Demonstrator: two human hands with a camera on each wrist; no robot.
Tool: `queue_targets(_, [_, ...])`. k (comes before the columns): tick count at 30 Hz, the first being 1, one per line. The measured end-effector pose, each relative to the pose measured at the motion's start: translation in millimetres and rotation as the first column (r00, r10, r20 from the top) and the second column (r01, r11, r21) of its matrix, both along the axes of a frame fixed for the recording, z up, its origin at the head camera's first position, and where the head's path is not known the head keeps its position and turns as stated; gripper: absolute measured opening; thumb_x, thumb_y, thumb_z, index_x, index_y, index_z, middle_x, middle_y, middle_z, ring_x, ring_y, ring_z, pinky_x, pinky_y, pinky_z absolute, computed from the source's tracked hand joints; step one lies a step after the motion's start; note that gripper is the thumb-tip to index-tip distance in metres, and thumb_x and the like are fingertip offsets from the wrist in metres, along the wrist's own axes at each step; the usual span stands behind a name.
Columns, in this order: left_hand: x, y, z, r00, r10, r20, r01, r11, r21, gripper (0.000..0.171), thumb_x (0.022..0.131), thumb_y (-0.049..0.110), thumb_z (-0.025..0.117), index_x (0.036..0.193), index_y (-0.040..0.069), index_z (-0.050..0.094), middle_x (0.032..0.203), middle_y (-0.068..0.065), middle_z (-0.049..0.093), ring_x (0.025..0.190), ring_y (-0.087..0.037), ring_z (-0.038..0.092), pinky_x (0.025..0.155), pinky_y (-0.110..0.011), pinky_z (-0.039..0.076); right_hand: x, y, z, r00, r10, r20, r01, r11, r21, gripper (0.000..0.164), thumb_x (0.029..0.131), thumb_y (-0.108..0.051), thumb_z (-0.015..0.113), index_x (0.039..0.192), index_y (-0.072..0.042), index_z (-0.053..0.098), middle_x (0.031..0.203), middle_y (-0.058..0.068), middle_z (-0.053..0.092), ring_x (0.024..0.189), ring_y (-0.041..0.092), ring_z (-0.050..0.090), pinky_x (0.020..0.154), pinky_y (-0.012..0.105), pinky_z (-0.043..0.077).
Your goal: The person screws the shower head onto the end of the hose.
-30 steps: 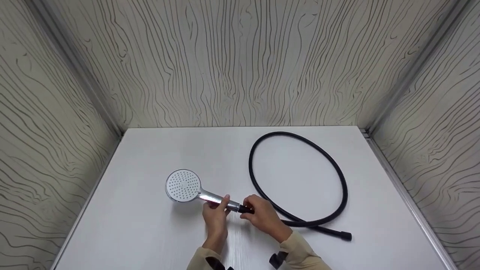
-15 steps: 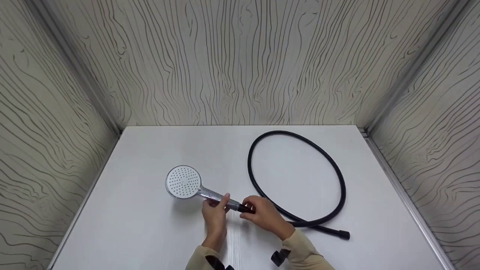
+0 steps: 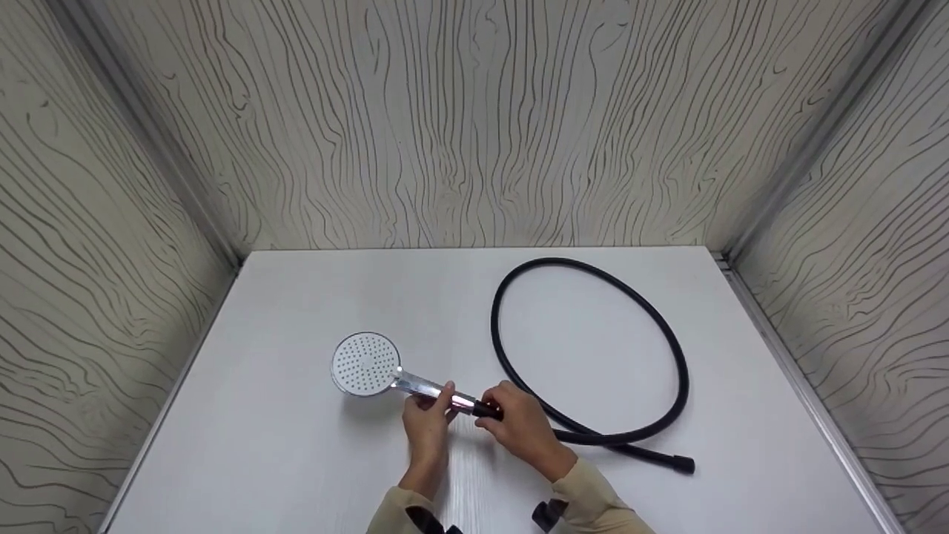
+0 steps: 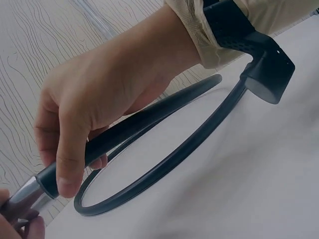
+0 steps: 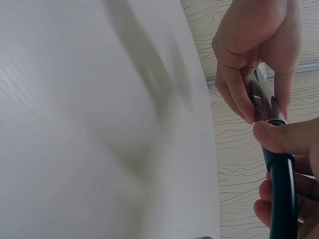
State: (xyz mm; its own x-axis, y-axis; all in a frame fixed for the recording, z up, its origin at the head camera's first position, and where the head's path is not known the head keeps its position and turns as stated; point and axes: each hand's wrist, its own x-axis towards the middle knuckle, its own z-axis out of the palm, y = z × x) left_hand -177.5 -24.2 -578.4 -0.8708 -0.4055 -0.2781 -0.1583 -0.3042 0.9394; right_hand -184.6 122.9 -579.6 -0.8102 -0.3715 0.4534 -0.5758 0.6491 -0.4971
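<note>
A chrome hand shower [image 3: 365, 363] with a white, dotted spray face is held over the white table, face up and to the left. My left hand [image 3: 428, 434] grips its chrome handle, thumb on top. On the black hose end [image 3: 485, 411], which meets the bottom of that handle, my right hand [image 3: 523, 426] pinches with thumb and fingers. In the left wrist view the hose end [image 4: 48, 180] sits right against the chrome. The right wrist view has the black end fitting [image 5: 279, 160] under my right thumb, with the joint partly covered by fingers.
The black shower hose [image 3: 676, 348] lies in a large loop on the right of the white table [image 3: 296, 460]. Its free end [image 3: 683, 464] points to the right. Wood-grain panels [image 3: 474, 126] wall the table at the back and both sides.
Both hands keep their places at the joint. My right fingers shift slightly around the hose end, and the shower's spray face tips a little. The looped hose stays put.
</note>
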Motion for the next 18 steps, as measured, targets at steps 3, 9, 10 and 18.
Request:
queue_targets(3, [-0.4,0.0,0.2,1.0,-0.016,-0.006,0.016,1.0,0.007,0.049,0.092,0.015,0.067,0.123,-0.013,0.041,0.11,-0.022,0.055,0.096,-0.023,0.066,0.088,-0.037,0.058,-0.9,1.6,0.8,1.0,0.005,-0.01,-0.005,1.0,-0.001,0.026,0.069,-0.01,0.086,0.086,-0.007,0.066,0.077,0.001,0.06,0.067,0.007,0.056,0.058,0.018,0.048])
queue_targets(9, [2.3,-1.1,0.7,0.999,-0.043,0.003,0.043,0.999,-0.006,0.05,0.093,0.017,0.065,0.125,-0.012,0.04,0.116,-0.023,0.053,0.104,-0.027,0.066,0.091,-0.038,0.057,-1.5,3.7,-0.3,0.998,0.039,0.053,-0.039,0.999,-0.005,0.016,0.079,-0.013,0.079,0.088,-0.007,0.069,0.075,0.0,0.06,0.065,0.003,0.05,0.056,0.016,0.043])
queue_targets(10, [2.5,-1.2,0.8,0.999,-0.045,0.005,0.045,0.999,-0.008,0.051,0.093,0.018,0.066,0.126,-0.011,0.04,0.116,-0.024,0.053,0.105,-0.029,0.066,0.091,-0.038,0.057,-1.8,4.1,-0.6,0.997,0.046,0.069,-0.046,0.999,-0.002,0.014,0.081,-0.015,0.077,0.089,-0.007,0.069,0.075,0.0,0.06,0.065,0.002,0.048,0.056,0.016,0.043])
queue_targets(18, [3.2,-2.0,0.9,0.998,-0.062,0.014,0.063,0.997,-0.037,0.051,0.092,0.02,0.067,0.125,-0.009,0.042,0.116,-0.023,0.054,0.106,-0.031,0.066,0.091,-0.039,0.057,-8.2,9.3,3.7,0.949,0.147,0.278,-0.139,0.989,-0.047,0.019,0.094,-0.021,0.063,0.089,-0.005,0.071,0.074,0.0,0.062,0.065,-0.001,0.046,0.057,0.016,0.041])
